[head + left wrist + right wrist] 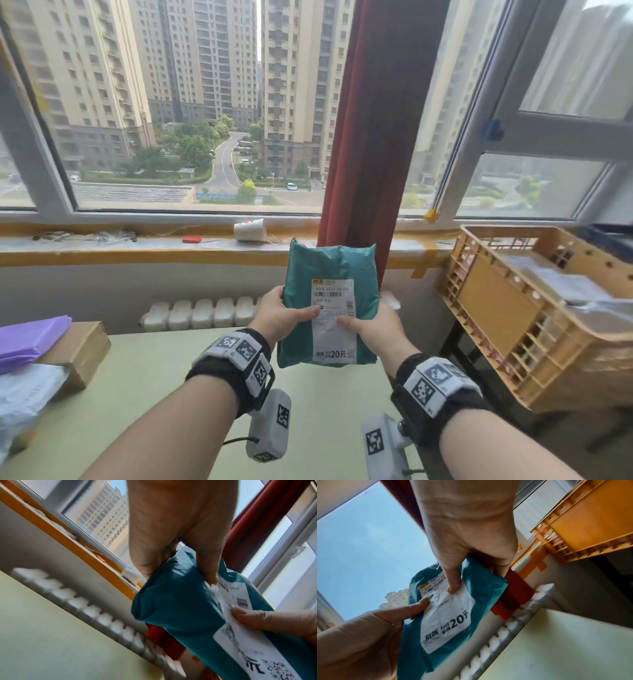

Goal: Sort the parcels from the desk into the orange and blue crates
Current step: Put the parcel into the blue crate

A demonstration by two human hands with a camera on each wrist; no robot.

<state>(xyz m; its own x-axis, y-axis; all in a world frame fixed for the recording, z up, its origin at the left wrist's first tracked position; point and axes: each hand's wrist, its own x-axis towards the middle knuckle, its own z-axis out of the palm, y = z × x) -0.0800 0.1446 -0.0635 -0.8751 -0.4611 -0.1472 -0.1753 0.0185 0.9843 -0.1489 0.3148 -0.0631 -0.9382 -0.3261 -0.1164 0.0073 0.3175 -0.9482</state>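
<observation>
left hand (278, 317), right hand (368, 329) grip teal parcel (330, 270) (upright) | above desk (154, 370) edge

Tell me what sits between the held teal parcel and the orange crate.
In the head view, nothing solid: the teal parcel, held in both hands, and the orange crate are separated by open air, with only the wall and taped sill behind.

Fingers of both hands hidden behind the teal parcel (330, 301); small print on its label (334, 320) illegible. Far-right blue crate (608, 240) mostly cut off; orange crate (534, 318) contents blurred.
</observation>
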